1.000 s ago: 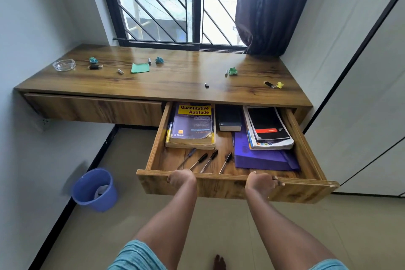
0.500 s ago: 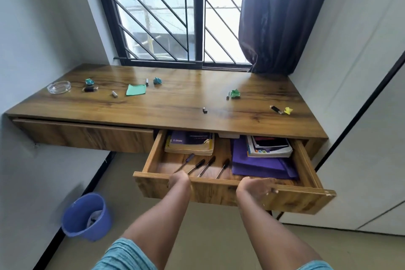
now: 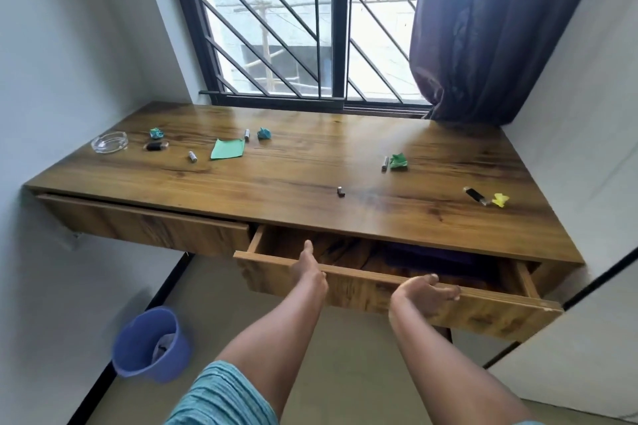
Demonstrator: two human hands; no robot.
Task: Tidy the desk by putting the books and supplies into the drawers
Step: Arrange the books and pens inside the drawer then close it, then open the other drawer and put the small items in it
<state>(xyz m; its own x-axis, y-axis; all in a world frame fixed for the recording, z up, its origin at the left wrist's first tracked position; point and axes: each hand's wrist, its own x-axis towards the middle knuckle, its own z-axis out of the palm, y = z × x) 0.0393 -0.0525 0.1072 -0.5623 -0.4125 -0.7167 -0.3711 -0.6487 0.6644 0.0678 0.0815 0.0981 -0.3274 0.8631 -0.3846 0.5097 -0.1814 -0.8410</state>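
The right-hand drawer (image 3: 379, 290) stood out only a short way from under the desk (image 3: 310, 166). Its long front board ran left to right along the desk's edge and faced the person. Inside it was mostly shadow. I could make out bare wood on the left and something dark purple (image 3: 431, 256) lying flat toward the right, nothing more. The left hand (image 3: 310, 267) lay with straight fingers over the top edge of the front board, its fingertips pointing in toward the back of the drawer. The right hand (image 3: 426, 290) was turned palm up against the same board further right, fingers loose and nearly straight, gripping nothing. The left-hand drawer (image 3: 138, 221) was fully shut, so whatever it held was hidden. A glass ashtray (image 3: 109, 142) sat near the desk's left end, just beside a teal paper ball (image 3: 156, 132) and a small black object (image 3: 156, 146). Further along lay a flat green sheet (image 3: 228, 148), a second teal ball (image 3: 264, 133), and on the right half a green paper ball (image 3: 398, 161) and a yellow scrap (image 3: 500, 199) touching a black stick-shaped thing (image 3: 475, 196). On the floor under the left end stood a blue bucket (image 3: 152, 343) with pale crumpled stuff (image 3: 165, 345) inside.
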